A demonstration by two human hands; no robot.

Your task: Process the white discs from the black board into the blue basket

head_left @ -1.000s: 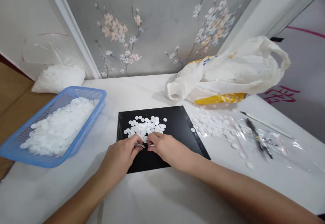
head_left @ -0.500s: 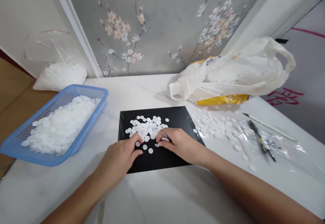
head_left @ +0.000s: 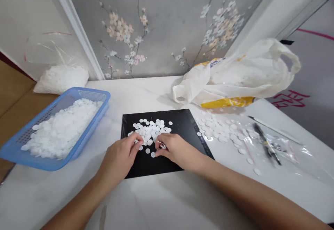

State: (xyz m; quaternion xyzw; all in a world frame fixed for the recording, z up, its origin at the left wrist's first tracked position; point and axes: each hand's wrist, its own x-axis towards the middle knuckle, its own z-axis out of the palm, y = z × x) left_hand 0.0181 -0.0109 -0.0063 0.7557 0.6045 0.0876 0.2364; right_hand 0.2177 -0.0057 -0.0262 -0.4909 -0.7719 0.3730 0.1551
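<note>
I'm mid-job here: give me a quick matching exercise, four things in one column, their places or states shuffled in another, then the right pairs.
Things:
1. Blue perforated plastic basket
2. Black flat rectangular board
3. White plastic carrier bag with yellow printing
4. Right hand

Places or states:
A. Bearing a loose pile of small, round white discs
B. Pinching discs
C. Left end of the white table
D. Back of the table, toward the right

Pairs: 1-C, 2-A, 3-D, 4-B
</note>
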